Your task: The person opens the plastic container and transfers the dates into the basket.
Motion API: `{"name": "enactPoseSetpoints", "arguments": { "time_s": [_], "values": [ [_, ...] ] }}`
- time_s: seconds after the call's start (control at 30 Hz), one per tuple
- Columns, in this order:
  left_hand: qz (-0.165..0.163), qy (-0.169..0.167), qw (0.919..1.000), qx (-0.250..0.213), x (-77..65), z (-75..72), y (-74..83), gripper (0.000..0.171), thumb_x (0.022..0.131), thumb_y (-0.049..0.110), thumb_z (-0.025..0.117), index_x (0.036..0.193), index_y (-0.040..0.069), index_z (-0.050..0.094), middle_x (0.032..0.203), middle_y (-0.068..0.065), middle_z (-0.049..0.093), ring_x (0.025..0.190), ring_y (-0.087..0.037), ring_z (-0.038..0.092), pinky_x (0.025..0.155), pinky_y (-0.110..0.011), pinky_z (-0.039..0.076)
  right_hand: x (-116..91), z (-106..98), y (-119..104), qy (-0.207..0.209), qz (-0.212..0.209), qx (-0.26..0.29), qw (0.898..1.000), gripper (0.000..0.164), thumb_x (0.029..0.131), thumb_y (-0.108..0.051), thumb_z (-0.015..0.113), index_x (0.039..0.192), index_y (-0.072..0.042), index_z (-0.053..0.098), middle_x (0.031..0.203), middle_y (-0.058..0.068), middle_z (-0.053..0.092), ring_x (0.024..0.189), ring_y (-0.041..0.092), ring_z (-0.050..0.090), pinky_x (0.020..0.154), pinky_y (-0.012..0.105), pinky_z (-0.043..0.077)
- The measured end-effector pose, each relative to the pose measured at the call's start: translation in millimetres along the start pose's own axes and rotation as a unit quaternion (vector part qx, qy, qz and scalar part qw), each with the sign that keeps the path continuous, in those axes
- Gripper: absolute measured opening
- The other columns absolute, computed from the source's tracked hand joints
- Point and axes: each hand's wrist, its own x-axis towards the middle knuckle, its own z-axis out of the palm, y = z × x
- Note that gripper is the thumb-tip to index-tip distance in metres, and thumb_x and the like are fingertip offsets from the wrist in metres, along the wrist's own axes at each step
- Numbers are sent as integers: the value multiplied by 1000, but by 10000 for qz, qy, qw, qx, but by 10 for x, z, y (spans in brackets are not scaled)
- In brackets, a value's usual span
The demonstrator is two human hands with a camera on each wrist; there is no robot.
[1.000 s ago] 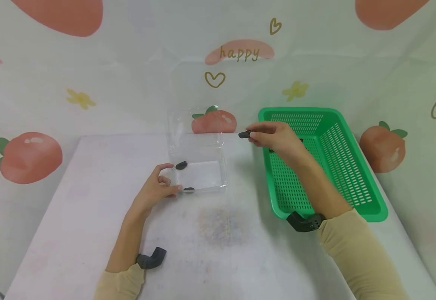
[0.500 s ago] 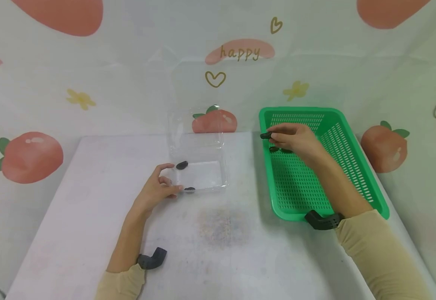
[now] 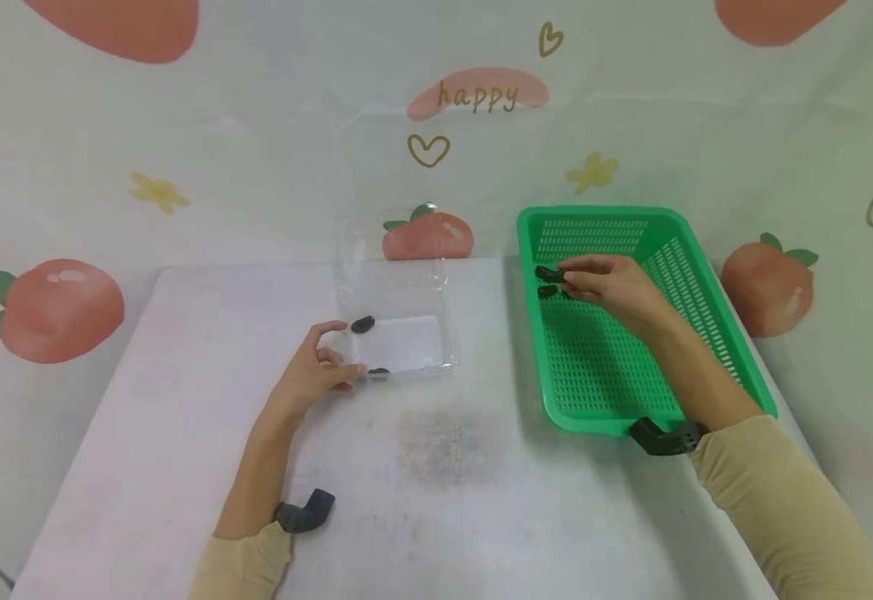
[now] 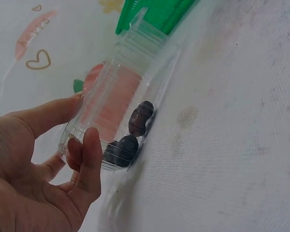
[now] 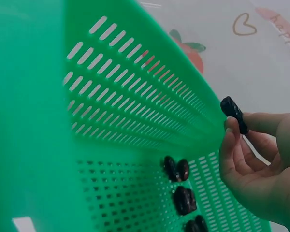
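Note:
A clear plastic clamshell box [image 3: 413,367] stands on the table with its lid raised at the back. My left hand [image 3: 312,371] grips the box's left end between thumb and fingers. Inside lie small dark lobed pieces, one dark piece [image 3: 363,324] near the back and another by the front wall; the left wrist view shows such a brown-black piece [image 4: 140,119] up close. My right hand [image 3: 616,287] pinches a dark elongated piece [image 5: 234,114] over the far left part of the green basket [image 3: 544,367]. Below it, several glossy dark pieces [image 5: 185,199] lie on the basket floor.
The basket's slotted walls rise around the right hand, and its tall rim [image 3: 601,211] is close to the patterned backdrop [image 3: 271,150]. A white table [image 3: 406,517] lies under everything. Each wrist wears a black camera mount [image 3: 306,512].
The right hand has moved right with the pinched dark piece, from the space between box and basket to inside the basket's left rim. The left hand stays on the box.

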Motion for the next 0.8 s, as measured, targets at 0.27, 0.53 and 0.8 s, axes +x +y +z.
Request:
{"name": "enactPoseSetpoints", "arguments": {
  "time_s": [0.27,0.53,0.8],
  "values": [
    [54,-39,10000,-49,0,-9,6,83,84,15,81,150,19,31,83,-6,50,73,-31,69,75,-32,58,-29,-94,138,4,163,-537,9984,45,103,-17,56,139,8,48,147,19,42,110,8,63,102,30,47],
    [-4,-68,10000,1,4,-25,3,82,85,17,81,150,20,31,86,-6,49,75,-31,70,77,-33,58,4,-207,374,-19,16,-1556,9878,47,101,-29,60,137,0,55,130,11,60,110,14,65,100,37,48],
    [-11,-66,10000,-51,22,-20,3,83,84,16,81,150,21,31,83,-5,48,72,-32,70,76,-32,58,60,-166,560,101,-334,-653,9973,47,98,-15,64,134,13,52,111,-3,69,98,6,69,91,25,53]
  ]
}}
